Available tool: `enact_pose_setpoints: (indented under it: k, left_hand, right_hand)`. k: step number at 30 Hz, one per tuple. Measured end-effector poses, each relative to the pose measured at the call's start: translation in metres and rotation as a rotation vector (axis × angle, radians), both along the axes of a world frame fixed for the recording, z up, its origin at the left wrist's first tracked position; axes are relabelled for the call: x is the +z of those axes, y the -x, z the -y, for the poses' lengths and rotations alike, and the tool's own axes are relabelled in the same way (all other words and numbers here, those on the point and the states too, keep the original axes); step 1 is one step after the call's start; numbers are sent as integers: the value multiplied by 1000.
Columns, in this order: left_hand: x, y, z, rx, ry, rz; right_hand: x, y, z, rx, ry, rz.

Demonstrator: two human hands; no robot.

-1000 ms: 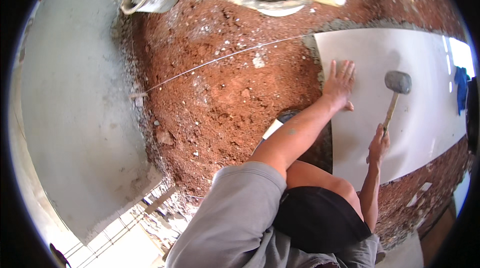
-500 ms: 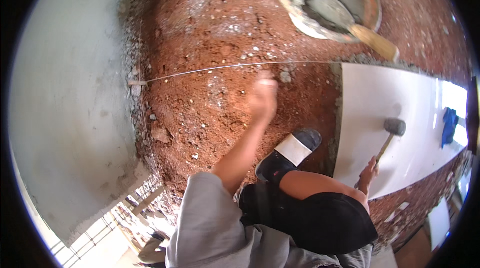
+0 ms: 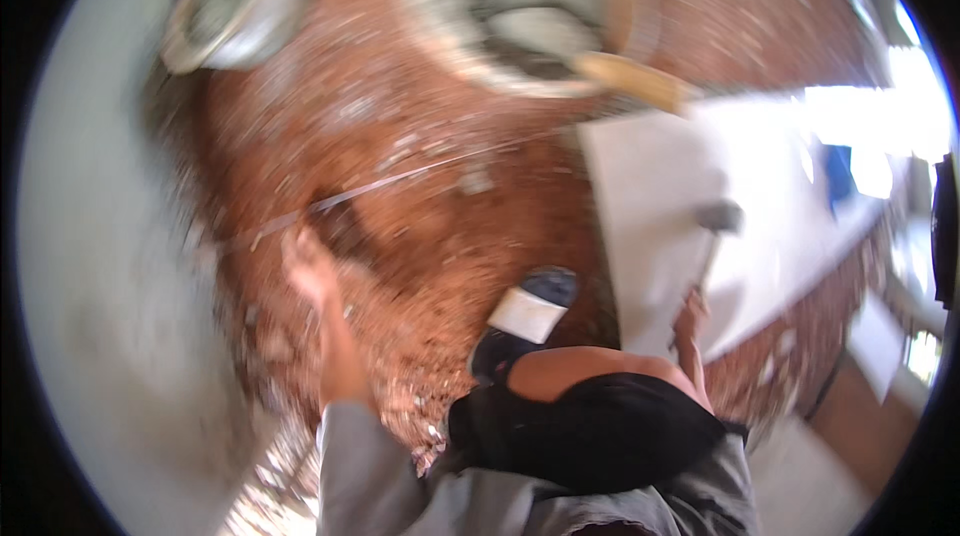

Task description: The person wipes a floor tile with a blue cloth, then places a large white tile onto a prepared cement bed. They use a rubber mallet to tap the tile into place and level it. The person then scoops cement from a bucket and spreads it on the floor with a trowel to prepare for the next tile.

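Observation:
My right hand (image 3: 690, 319) grips the handle of a rubber mallet (image 3: 720, 217), its dark head over a large white tile (image 3: 640, 266) on the right. My left hand (image 3: 312, 264) is smeared by motion over the red soil, near a taut string (image 3: 400, 176); I cannot make out whether its fingers hold anything. The string runs across the soil toward the tile's far corner. Beyond it, a trowel with a wooden handle (image 3: 635, 82) rests in a round tub (image 3: 440, 54) of grey mortar.
At the far left stands a bucket (image 3: 285, 21) with grey contents, close to a grey plastered wall (image 3: 100, 236). A blue cloth (image 3: 837, 176) lies on the tile's right part. My sandalled foot (image 3: 530, 311) is on the soil beside the tile's left edge.
My left hand has moved left and lower, toward the string's left part. The view has swung left, bringing more of the bucket in. The mallet stays in my right hand over the tile.

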State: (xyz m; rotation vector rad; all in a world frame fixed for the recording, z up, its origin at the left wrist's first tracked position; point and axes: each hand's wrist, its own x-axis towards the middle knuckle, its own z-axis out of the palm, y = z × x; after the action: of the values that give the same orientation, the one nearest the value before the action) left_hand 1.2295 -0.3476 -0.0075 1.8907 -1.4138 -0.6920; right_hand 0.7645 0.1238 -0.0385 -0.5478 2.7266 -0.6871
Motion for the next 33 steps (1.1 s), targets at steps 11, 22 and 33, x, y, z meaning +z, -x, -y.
enact_pose_setpoints:
  k: [11,22,33]
  left_hand:
    - [16,423,-166,-1805,218,688]
    - [12,457,-175,-1837,137,922]
    - [9,472,-183,-1920,357,987]
  right_hand:
    - [82,-26,75,-544,45,362]
    - [78,4,107,-405,100,106]
    - [64,-48,64,-576,151,260]
